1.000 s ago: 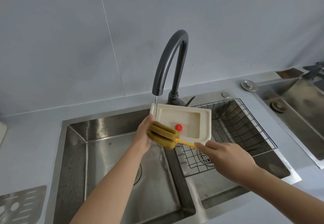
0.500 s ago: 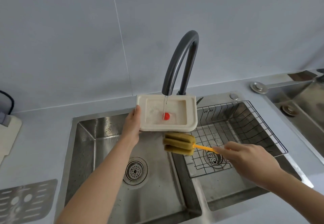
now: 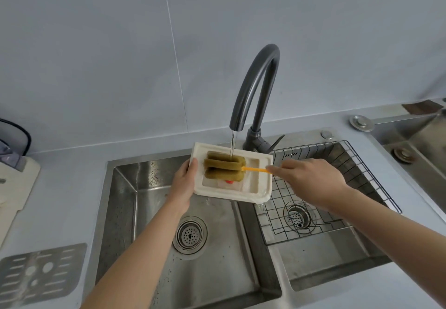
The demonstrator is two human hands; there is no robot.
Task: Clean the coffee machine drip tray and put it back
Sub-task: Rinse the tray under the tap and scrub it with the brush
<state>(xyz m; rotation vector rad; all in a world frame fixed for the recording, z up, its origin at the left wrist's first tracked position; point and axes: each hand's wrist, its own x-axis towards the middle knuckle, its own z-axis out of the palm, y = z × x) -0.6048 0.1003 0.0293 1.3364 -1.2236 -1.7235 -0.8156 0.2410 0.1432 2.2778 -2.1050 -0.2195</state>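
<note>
In the middle of the frame, your left hand [image 3: 184, 188] grips the wet, slippery white plastic drip tray [image 3: 263, 180] by its edge under the running water, so hold tight while your right hand [image 3: 311, 180] pinches the green sponge brush [image 3: 224, 166].

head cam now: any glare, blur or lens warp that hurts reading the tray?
Head view: soft even daylight, no hard shadows; mild sheen on the steel sink, none on the drip tray. Wide-angle warp bows the counter edges. Focus is sharp on the sponge brush; the water stream is thin but visible.
</note>
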